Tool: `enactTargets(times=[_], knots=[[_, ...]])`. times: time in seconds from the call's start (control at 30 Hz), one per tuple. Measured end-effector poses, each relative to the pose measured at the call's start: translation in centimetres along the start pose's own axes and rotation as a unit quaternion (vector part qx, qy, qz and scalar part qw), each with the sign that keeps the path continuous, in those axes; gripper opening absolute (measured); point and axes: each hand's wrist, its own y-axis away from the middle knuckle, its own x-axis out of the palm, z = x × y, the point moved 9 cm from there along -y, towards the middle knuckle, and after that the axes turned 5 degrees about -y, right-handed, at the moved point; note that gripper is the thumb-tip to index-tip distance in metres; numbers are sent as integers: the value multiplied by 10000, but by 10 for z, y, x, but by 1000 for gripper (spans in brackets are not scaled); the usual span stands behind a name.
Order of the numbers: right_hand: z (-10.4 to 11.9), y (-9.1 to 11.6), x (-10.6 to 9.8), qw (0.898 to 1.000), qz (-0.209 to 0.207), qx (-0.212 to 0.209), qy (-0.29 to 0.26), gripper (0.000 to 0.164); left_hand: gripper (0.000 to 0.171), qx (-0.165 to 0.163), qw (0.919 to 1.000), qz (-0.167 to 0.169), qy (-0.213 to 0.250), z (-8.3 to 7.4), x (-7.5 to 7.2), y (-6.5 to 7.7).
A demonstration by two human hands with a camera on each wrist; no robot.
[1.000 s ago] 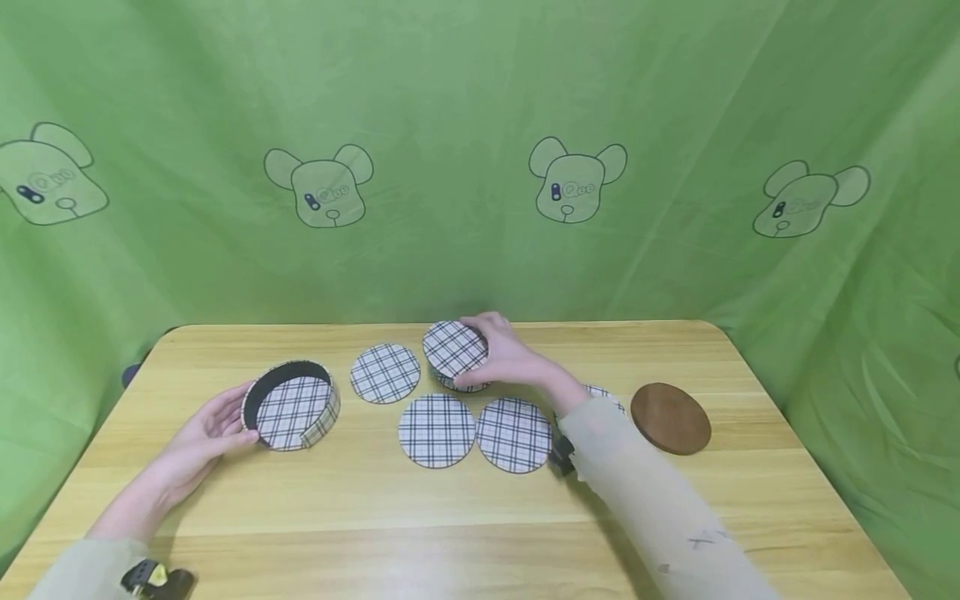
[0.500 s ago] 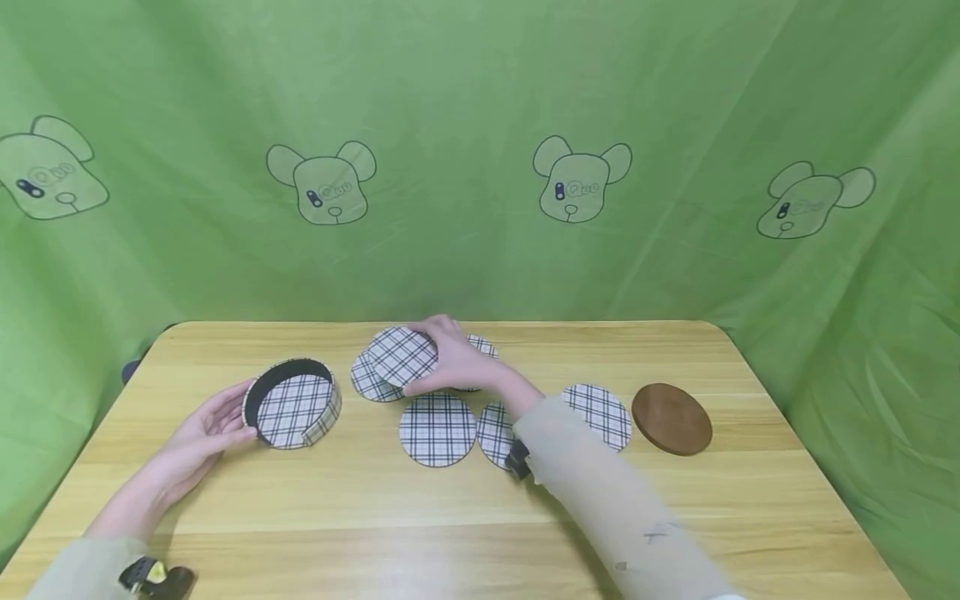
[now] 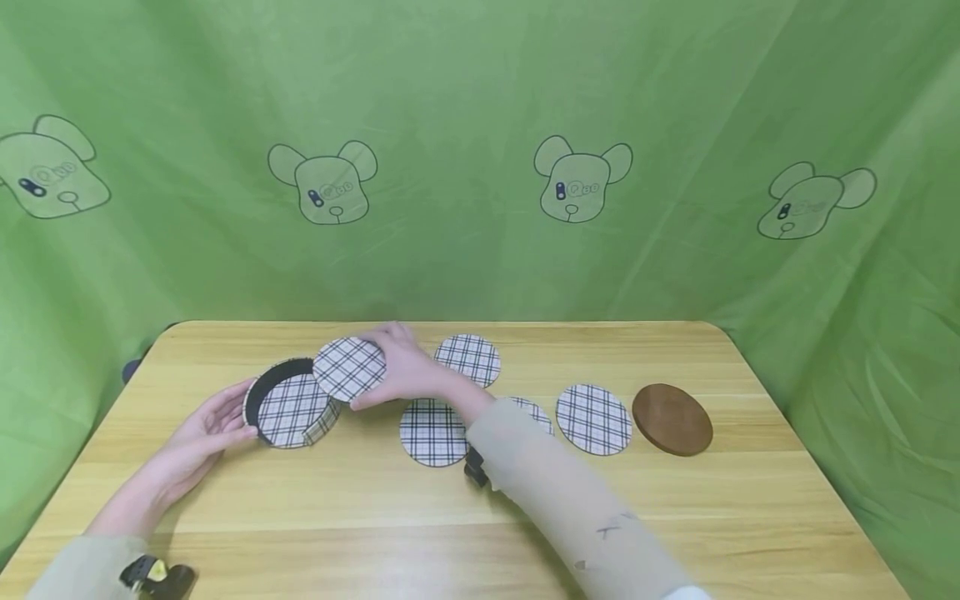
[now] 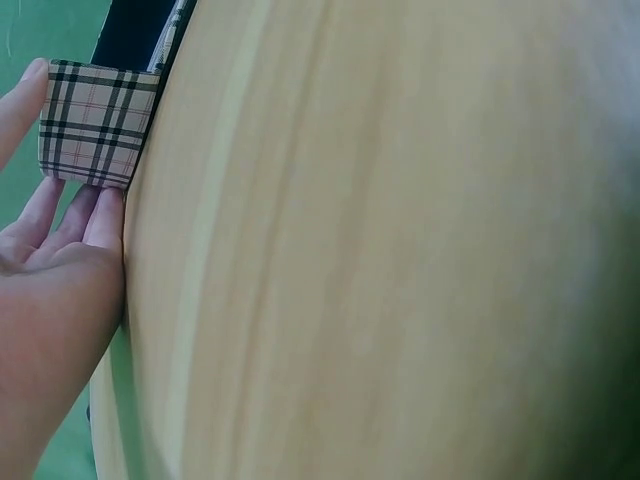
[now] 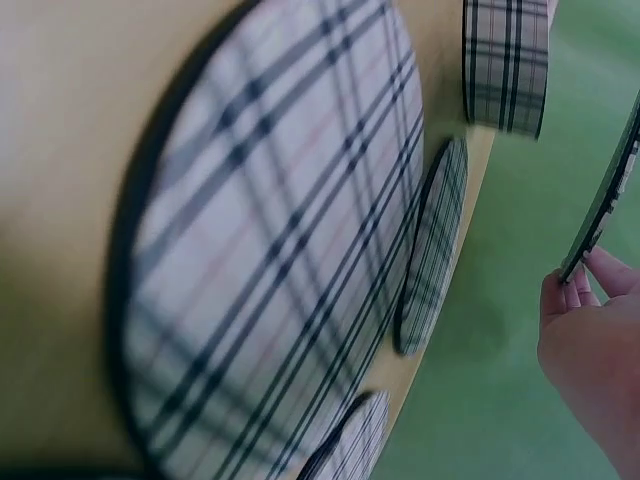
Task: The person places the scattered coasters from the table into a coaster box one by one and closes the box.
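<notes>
On the left of the table stands a round plaid coaster holder (image 3: 321, 427) with a dark inner wall and a notch in its rim. My left hand (image 3: 204, 440) grips its left side; in the left wrist view the thumb is at one edge of the plaid wall (image 4: 98, 125) and the fingers at the opposite edge. My right hand (image 3: 405, 367) pinches a plaid coaster (image 3: 349, 368) by its right edge, raised over the holder's right rim. In the right wrist view this held coaster (image 5: 606, 200) appears almost edge-on. Plaid covers the holder's inside bottom.
Plaid coasters lie flat on the wooden table: a back coaster (image 3: 468, 358), a front coaster (image 3: 431, 433), another partly under the right sleeve (image 3: 536, 412), and a right-hand coaster (image 3: 594, 419). A brown round disc (image 3: 672, 419) lies beyond them. A green curtain (image 3: 465, 267) hangs behind.
My right hand has lifted the coaster from the back middle and carried it left to the holder, uncovering another coaster there. The left hand and holder have barely moved.
</notes>
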Motion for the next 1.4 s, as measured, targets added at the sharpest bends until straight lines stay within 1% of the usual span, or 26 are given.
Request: enactTargets(times=[0.3,0.6,0.77,0.9,1.23,1.33,1.4], knots=[[25,-15,25,9973,197,-221,671,114,74,-1,10000,-8,22,0,0,0],[48,-27,41,9931,157,-313,1117,114,72,-1,10000,-8,5,1,-1,1],[51,-31,51,9878,136,-331,1519,114,73,-56,10000,-37,-22,1,-2,1],[53,-32,57,9856,163,-322,1652,113,74,-98,9999,-49,-74,2,-3,1],[58,-33,67,9802,184,-219,1962,113,75,-60,9999,-39,-73,0,-1,0],[59,-33,69,9774,195,-200,2097,114,75,-80,9999,-53,-49,1,-1,0],[61,-34,70,9737,209,-222,2260,114,76,-96,9999,-49,-47,1,-2,1]])
